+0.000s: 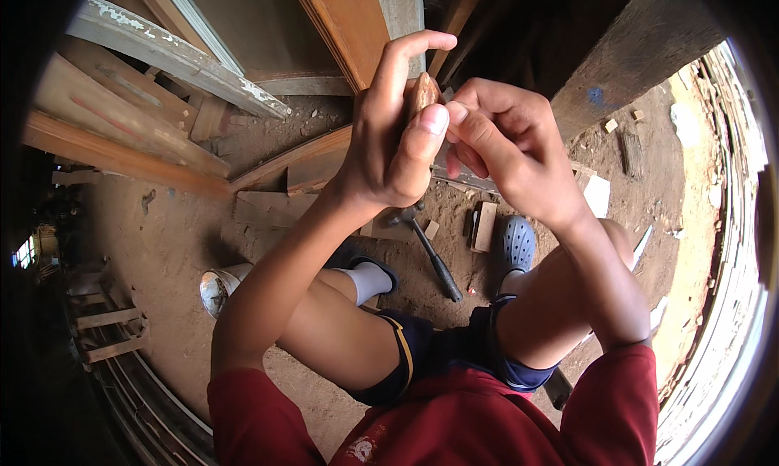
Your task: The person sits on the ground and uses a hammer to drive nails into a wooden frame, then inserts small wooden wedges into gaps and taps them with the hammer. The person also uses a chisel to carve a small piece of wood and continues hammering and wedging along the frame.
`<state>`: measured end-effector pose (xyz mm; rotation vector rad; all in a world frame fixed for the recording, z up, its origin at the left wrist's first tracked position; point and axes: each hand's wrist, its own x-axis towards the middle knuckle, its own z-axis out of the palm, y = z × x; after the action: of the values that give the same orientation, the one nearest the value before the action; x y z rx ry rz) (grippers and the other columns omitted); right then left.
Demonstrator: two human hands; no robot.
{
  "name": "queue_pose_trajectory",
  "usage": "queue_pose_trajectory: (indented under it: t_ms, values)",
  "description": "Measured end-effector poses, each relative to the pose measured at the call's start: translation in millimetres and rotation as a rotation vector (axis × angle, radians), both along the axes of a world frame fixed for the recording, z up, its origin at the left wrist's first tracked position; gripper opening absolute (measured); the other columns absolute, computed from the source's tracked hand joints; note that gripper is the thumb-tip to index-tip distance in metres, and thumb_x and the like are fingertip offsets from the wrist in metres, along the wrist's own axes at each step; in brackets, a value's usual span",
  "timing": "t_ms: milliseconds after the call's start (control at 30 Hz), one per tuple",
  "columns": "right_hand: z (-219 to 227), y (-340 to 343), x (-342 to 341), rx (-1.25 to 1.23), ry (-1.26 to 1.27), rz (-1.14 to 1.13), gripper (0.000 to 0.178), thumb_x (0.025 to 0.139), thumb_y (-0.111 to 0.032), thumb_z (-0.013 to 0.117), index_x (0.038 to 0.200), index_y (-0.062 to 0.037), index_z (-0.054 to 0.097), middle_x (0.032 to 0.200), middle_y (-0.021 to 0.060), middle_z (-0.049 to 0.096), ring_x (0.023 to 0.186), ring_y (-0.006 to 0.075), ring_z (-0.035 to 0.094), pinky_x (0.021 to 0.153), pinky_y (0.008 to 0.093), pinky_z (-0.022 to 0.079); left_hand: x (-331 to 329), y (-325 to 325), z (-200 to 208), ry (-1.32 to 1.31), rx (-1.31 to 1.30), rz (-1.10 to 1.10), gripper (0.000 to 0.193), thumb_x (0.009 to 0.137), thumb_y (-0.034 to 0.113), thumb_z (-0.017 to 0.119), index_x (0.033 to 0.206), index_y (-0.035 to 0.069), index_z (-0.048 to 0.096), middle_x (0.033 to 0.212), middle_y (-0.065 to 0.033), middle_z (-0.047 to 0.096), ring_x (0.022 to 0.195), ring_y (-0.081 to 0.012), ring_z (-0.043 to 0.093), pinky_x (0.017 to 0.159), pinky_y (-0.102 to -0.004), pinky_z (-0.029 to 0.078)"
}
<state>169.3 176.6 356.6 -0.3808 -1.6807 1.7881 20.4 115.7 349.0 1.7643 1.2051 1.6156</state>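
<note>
Raised in front of me, my left hand [389,137] grips a small brown wooden piece [424,95] with a pointed upper end, its thumb pressed along the near side and its index finger reaching up and over. My right hand [515,145] meets it from the right, thumb and index finger pinched together right beside the left thumb. Whatever that pinch holds is hidden or too small to name. Below both hands, a hammer [434,255] with a dark handle lies on the dirt floor between my feet.
By my right clog [518,243] is a small wooden block [484,227]. A tin can [216,292] lies left of my legs. Long boards [138,125] lean at the upper left, and a thick timber beam [633,56] crosses the upper right. Wood scraps [631,153] litter the ground.
</note>
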Motion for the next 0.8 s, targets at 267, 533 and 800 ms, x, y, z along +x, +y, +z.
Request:
queue_pose_trajectory:
  t_ms: [267, 533, 800]
  values:
    - [1.9, -10.4, 5.7, -0.004, -0.062, -0.03, 0.026, 0.096, -0.017, 0.053, 0.081, 0.0018, 0.063, 0.072, 0.0055, 0.064, 0.057, 0.0101, 0.057, 0.05, 0.0222, 0.045, 1.0, 2.9, -4.1, 0.024, 0.025, -0.011, 0.058, 0.088, 0.033, 0.048, 0.127, -0.008, 0.036, 0.055, 0.0012, 0.039, 0.05, -0.0077, 0.038, 0.05, -0.0245, 0.033]
    - [7.5, -27.6, 1.9, -0.211, -0.016, -0.076, 0.028, 0.097, -0.018, 0.052, 0.079, 0.0019, 0.059, 0.063, 0.0022, 0.056, 0.052, 0.0082, 0.055, 0.048, 0.0231, 0.045, 3.7, 6.2, -1.2, -0.057, -0.01, 0.015, 0.057, 0.086, 0.031, 0.045, 0.126, -0.008, 0.036, 0.055, 0.0019, 0.039, 0.049, -0.0072, 0.038, 0.049, -0.0241, 0.032]
    - [7.9, -11.8, 8.8, -0.195, -0.059, 0.061, 0.028, 0.099, -0.017, 0.051, 0.077, 0.0002, 0.055, 0.059, -0.0006, 0.047, 0.048, 0.0042, 0.041, 0.048, 0.0227, 0.045, 11.9, -2.4, -11.6, -0.157, -0.016, 0.034, 0.064, 0.086, 0.038, 0.049, 0.127, -0.009, 0.035, 0.054, 0.0018, 0.04, 0.049, -0.0069, 0.038, 0.049, -0.0232, 0.031]
